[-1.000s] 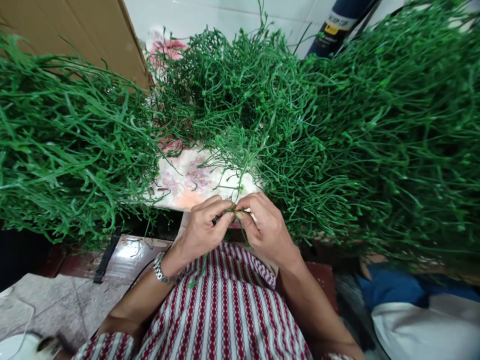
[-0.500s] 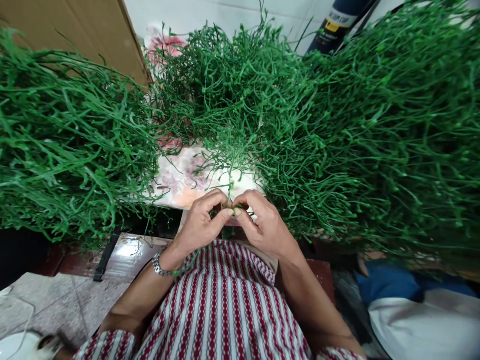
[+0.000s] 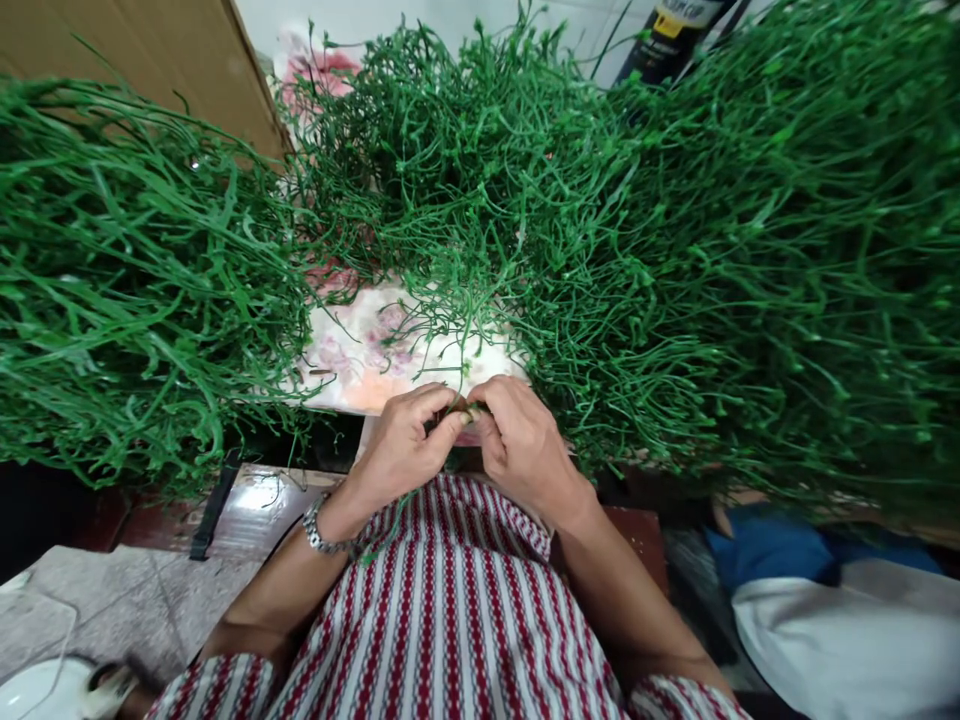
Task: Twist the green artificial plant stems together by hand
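My left hand (image 3: 409,435), with a metal watch at its wrist, pinches a thin green stem (image 3: 466,360) close to my body. Fingertips of my right hand (image 3: 521,435) close on the same small green piece from the other side. The two hands nearly touch. Beyond them the stem runs up toward a heap of thin green stems (image 3: 510,170). Another green strand (image 3: 386,535) hangs below my left wrist, over the striped clothing. Exactly how the stem lies between the fingertips is too small to tell.
Big green piles stand at the left (image 3: 127,280) and right (image 3: 787,270). A stained white cloth (image 3: 352,345) covers the surface between them. Behind are a cardboard box (image 3: 157,60) and a dark bottle (image 3: 667,45). Blue and white fabric (image 3: 825,610) is at the lower right.
My right thumb has drawn back slightly from my left thumb, showing more of the green piece. The view has shifted a little.
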The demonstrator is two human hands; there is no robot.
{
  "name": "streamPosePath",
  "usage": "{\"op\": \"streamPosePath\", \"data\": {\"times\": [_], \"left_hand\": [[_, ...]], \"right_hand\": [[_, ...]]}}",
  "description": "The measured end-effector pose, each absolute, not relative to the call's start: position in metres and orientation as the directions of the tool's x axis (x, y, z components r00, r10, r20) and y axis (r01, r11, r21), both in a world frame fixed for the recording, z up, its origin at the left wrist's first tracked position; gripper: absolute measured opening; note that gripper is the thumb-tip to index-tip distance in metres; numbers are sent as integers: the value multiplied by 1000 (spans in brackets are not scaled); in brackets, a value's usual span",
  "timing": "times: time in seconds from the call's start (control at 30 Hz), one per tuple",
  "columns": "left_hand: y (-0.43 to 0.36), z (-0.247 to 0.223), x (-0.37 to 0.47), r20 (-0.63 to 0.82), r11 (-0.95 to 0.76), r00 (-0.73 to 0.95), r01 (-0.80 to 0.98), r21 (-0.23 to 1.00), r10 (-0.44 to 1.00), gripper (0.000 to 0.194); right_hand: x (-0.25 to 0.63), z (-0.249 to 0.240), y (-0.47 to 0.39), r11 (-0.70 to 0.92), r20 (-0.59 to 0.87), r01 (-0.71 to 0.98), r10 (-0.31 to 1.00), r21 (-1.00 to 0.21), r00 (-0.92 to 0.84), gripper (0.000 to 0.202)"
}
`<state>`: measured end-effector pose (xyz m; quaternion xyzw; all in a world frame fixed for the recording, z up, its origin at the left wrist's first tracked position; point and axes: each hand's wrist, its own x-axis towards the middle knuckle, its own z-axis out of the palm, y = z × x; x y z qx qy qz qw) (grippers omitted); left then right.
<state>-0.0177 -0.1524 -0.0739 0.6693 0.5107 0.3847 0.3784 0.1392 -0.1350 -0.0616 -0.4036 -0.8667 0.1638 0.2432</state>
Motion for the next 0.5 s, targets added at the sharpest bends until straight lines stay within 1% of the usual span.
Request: {"op": "streamPosePath", "data": {"times": [0.13, 0.17, 0.2, 0.23, 0.3, 0.37, 0.4, 0.43, 0.47, 0.5], "left_hand": [[-151, -75, -21, 148, -245, 244, 437, 865, 958, 25], [-150, -75, -23, 145, -248, 261, 424, 871, 954, 27], [-150, -74, -25, 144, -249, 276, 394, 885, 950, 28], [-150, -74, -27, 142, -244, 295, 345, 906, 945, 31], [-149, -74, -32, 111, -195, 360, 207, 959, 926, 37], [-149, -74, -36, 48, -87, 424, 74, 993, 904, 39], [-149, -74, -37, 10, -24, 448, 25, 999, 894, 38], [-149, -75, -38, -27, 37, 463, -13, 999, 886, 37], [-149, -76, -39, -58, 90, 472, -45, 995, 880, 36], [-149, -77, -39, -80, 132, 480, -75, 988, 874, 35]], "right_hand": [[136, -61, -138, 612, 257, 720, 790, -326, -556, 14], [136, -60, -138, 614, 238, 722, 789, -319, -566, 15], [137, -58, -138, 620, 220, 707, 783, -340, -581, 15], [138, -56, -137, 630, 207, 671, 770, -390, -603, 16], [142, -53, -133, 633, 194, 538, 729, -556, -657, 16], [146, -52, -129, 547, 175, 360, 699, -756, -694, 16], [147, -54, -127, 453, 149, 266, 694, -851, -705, 16], [147, -56, -126, 325, 110, 174, 695, -929, -711, 17], [147, -60, -125, 176, 60, 89, 697, -980, -714, 19], [145, -64, -125, 26, 8, 15, 698, -1000, -716, 22]]}}
